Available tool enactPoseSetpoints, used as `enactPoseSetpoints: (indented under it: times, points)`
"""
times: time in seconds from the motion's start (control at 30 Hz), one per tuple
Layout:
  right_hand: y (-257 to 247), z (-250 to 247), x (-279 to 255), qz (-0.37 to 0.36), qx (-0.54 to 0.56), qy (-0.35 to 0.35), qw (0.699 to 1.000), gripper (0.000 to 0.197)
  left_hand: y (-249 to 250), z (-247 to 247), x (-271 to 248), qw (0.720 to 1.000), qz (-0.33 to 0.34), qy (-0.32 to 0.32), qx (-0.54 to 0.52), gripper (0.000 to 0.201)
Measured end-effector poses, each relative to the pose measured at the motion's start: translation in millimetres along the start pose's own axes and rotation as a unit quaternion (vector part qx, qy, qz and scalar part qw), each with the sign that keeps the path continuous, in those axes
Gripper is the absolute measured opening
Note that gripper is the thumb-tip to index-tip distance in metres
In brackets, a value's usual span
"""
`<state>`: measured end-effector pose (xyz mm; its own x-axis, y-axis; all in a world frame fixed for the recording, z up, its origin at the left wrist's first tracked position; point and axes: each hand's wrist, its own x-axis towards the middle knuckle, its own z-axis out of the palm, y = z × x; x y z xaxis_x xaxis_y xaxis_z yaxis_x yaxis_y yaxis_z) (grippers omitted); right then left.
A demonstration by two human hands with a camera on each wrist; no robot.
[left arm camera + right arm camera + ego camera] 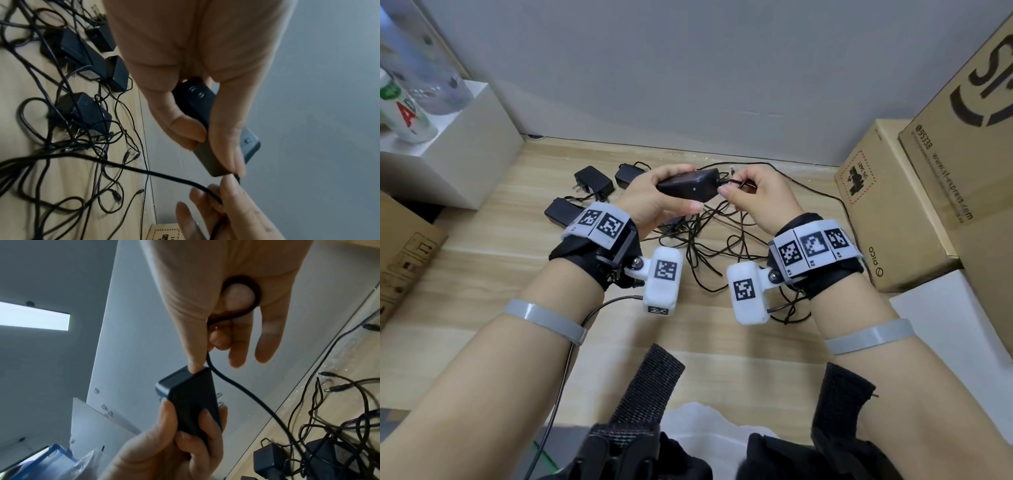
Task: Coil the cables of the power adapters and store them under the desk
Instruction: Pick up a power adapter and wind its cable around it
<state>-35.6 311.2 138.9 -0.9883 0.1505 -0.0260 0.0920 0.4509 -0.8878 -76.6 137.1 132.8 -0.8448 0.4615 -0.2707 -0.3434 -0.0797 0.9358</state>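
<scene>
Both forearms reach over the wood floor (482,260), where the left hand (654,192) clamps one black power adapter (688,186) lifted clear of the floor, long axis pointing toward the right hand (760,192). Just beside the adapter's cord end, that hand pinches its cable (236,386), a small loop already round the fingers (236,344). Below the adapter sprawls the cable tangle (715,240); to its left lie three more adapters (594,181), to its right stacked cardboard boxes (893,205). Snagging on the tangle looks the main risk.
</scene>
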Motion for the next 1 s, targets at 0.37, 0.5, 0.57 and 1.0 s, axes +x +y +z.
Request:
enactPoseSetpoints:
  times: [0.37,0.5,0.57,1.0]
  points:
    - [-13,-2,1,0.077,0.258,0.073,0.960,0.028,3,0,2,0.991,-0.023,0.103,0.084,0.035]
    - [-2,0,0,0.110,0.279,0.055,0.952,0.030,9,-9,5,0.990,-0.007,0.135,0.042,0.034]
    - [6,-3,0,0.100,0.262,0.049,0.959,0.028,9,-14,5,0.989,-0.010,0.146,0.025,0.035]
    - [34,-17,-1,0.140,-0.077,0.056,0.986,0.010,11,-33,7,0.969,-0.040,0.146,-0.194,0.032]
